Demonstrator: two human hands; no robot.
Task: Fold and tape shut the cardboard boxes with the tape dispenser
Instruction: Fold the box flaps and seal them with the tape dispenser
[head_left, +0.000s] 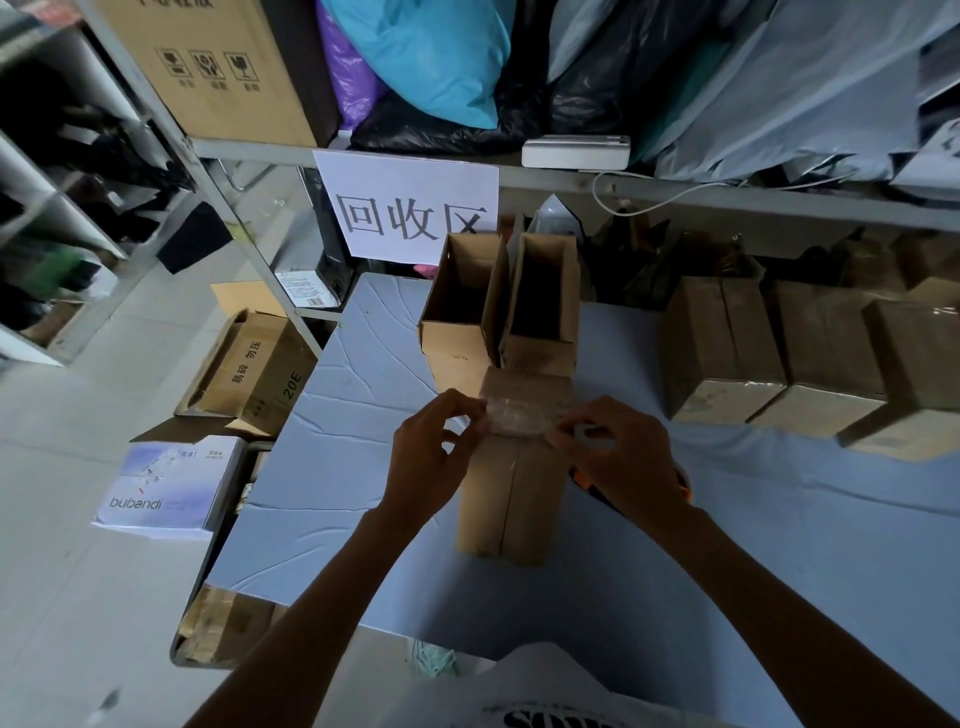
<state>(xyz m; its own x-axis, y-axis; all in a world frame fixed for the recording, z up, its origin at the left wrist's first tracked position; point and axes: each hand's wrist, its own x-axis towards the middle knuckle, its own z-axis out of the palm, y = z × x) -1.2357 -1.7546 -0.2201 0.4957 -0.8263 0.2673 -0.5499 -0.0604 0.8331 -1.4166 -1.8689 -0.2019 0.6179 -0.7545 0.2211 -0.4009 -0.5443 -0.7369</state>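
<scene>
A small cardboard box stands on the blue table in front of me, its flaps folded shut. A strip of clear tape stretches across its top between my hands. My left hand pinches the strip's left end at the box's left edge. My right hand pinches the right end at the right edge. An orange and black tape dispenser lies partly hidden under my right hand. Two open boxes stand just behind the one I hold.
Three taped boxes stand in a row at the right of the table. A metal shelf with bags, a white device and a paper sign runs behind. Cartons and a white box sit on the floor at left.
</scene>
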